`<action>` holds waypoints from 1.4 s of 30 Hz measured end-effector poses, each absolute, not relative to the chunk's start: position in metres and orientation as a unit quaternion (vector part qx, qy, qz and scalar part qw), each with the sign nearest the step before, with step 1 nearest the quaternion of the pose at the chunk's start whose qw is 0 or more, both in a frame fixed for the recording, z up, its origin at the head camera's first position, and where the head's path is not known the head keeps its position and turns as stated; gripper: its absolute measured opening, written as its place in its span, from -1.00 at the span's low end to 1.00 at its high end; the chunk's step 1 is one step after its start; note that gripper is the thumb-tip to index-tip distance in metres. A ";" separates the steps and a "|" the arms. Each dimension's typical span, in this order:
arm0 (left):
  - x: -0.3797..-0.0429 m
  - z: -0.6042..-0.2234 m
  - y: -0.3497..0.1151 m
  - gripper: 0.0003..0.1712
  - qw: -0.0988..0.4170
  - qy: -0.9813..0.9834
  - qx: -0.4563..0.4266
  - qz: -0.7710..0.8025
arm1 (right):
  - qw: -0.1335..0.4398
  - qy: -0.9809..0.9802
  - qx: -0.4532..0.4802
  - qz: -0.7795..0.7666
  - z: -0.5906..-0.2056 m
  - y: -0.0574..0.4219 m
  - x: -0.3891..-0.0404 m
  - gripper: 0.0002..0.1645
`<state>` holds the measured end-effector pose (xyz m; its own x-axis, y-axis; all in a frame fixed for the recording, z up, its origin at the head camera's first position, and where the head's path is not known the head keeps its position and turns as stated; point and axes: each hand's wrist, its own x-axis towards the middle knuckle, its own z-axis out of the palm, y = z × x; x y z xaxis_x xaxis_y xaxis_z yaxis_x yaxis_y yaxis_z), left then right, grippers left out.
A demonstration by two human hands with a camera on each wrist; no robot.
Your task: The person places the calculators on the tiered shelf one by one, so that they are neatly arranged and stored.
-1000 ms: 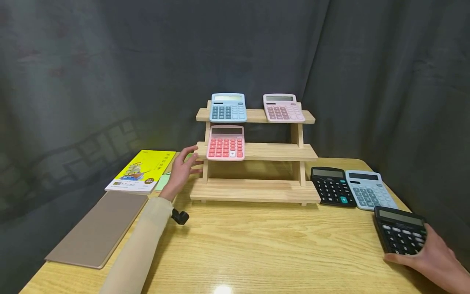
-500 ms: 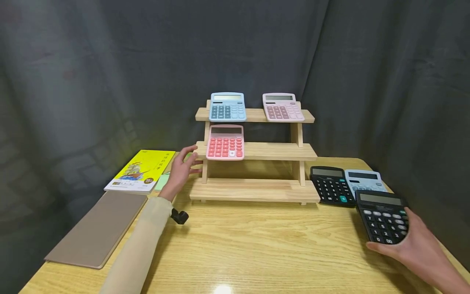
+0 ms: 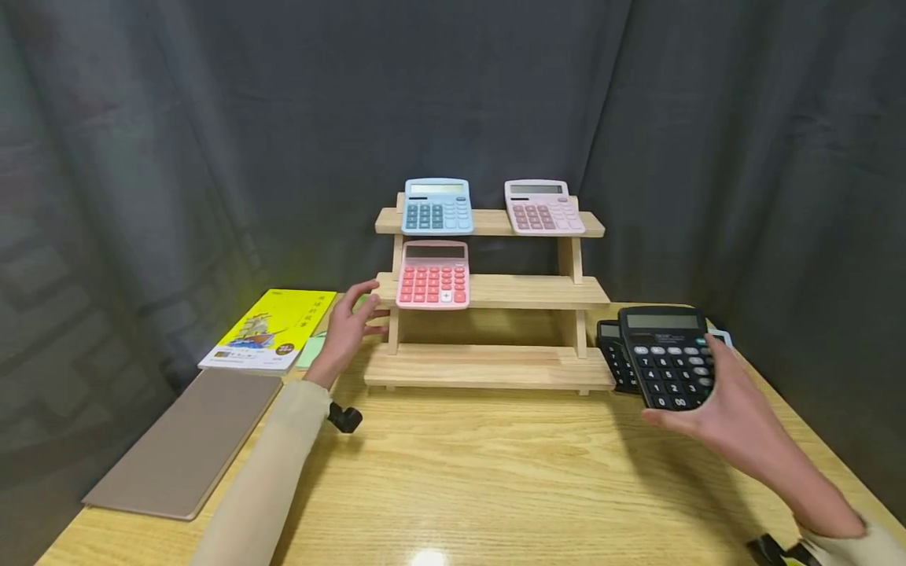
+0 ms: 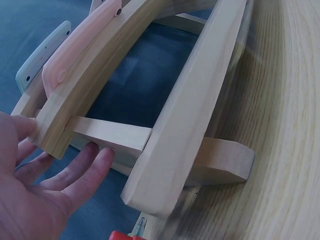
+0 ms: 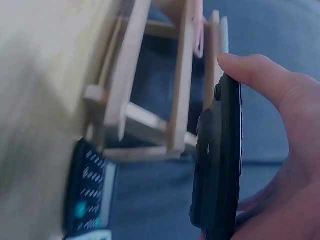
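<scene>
My right hand grips a black calculator, thumb at its lower edge and fingers round its right side. In the head view it overlaps a second black calculator and a pale blue calculator. At the left end of the wooden display stand, my left hand holds the middle shelf with bent fingers about its end. A pink calculator leans on that shelf. The top shelf bears a blue calculator at left and a light pink calculator at right.
A yellow book and a brown notebook lie along the table's left side, with a pale green item beside the book. Dark curtain hangs close behind the stand. The wooden table extends in front.
My right hand has carried the black calculator left and away from me, from the table's right side to beside the stand's right end. My left hand stays at the stand.
</scene>
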<state>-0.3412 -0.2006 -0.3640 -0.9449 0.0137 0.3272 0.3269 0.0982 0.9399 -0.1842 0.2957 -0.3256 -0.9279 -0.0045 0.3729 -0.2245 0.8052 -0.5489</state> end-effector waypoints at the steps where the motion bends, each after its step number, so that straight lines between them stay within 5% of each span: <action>1: -0.341 -0.364 -0.200 -0.47 0.119 -0.730 -0.117 -0.663 | 0.177 -0.931 0.066 0.312 -0.322 0.291 -0.188 0.58; 20: -0.341 -0.364 -0.202 -0.49 0.123 -0.724 -0.113 -0.670 | 0.101 -0.945 0.062 0.305 -0.282 0.201 -0.284 0.71; 42: -0.342 -0.365 -0.200 -0.47 0.116 -0.727 -0.112 -0.667 | 0.124 -0.936 0.072 0.323 -0.296 0.169 -0.339 0.64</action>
